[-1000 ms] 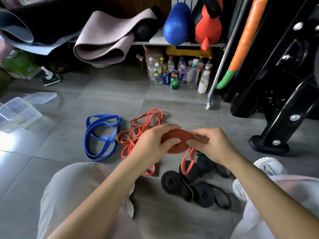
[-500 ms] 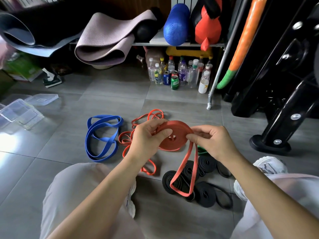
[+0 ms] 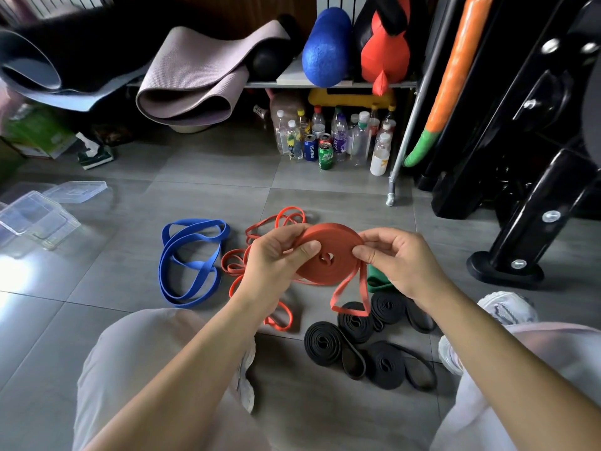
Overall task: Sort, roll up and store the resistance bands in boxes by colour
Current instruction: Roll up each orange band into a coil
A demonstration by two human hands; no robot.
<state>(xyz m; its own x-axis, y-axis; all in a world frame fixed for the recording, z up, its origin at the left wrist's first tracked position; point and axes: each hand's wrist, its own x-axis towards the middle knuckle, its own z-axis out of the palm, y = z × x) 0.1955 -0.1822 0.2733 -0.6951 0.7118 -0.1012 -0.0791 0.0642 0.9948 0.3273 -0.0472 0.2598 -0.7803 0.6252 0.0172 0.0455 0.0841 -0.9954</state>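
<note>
Orange band coil (image 3: 338, 242) sits pinched between left fingers (image 3: 305, 249) and right fingers (image 3: 362, 255).

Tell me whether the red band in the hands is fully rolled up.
Not fully: the red band is mostly a coil held by the left hand and right hand, but a loose loop hangs below.
</note>
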